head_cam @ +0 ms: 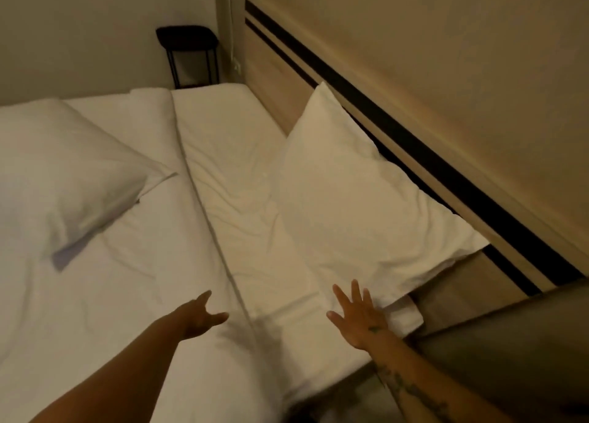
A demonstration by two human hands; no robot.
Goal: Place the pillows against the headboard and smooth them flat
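Head view: a bed point(127, 295) dressed in white is seen from above and from its side, under dim warm light
Pillow at the headboard point(366, 205): a white pillow is propped at a tilt against the wooden headboard point(471, 221), its upper edge laid across the two dark stripes and its lower edge resting on the mattress; creases are seen across its face
Second pillow point(63, 174): a white pillow is laid flat on the duvet on the left of the bed, well apart from the headboard and from both hands
Left hand point(200, 317): it is held just above the bedding near the folded edge of the duvet, fingers loosely apart and partly curled, nothing gripped; contact with the fabric cannot be told
Right hand point(358, 315): it is spread wide, palm down, fingers fanned, and is placed at the lower near corner of the propped pillow; the fingers touch or nearly touch the pillow's edge, and nothing is pinched
Right forearm: tattoo marks are seen along it
Duvet edge point(207, 205): a long fold line is drawn across the bed between the two pillows, and rumpled sheet is seen on the headboard side of it
Side table point(188, 55): a small dark table is set against the far wall beyond the bed's corner
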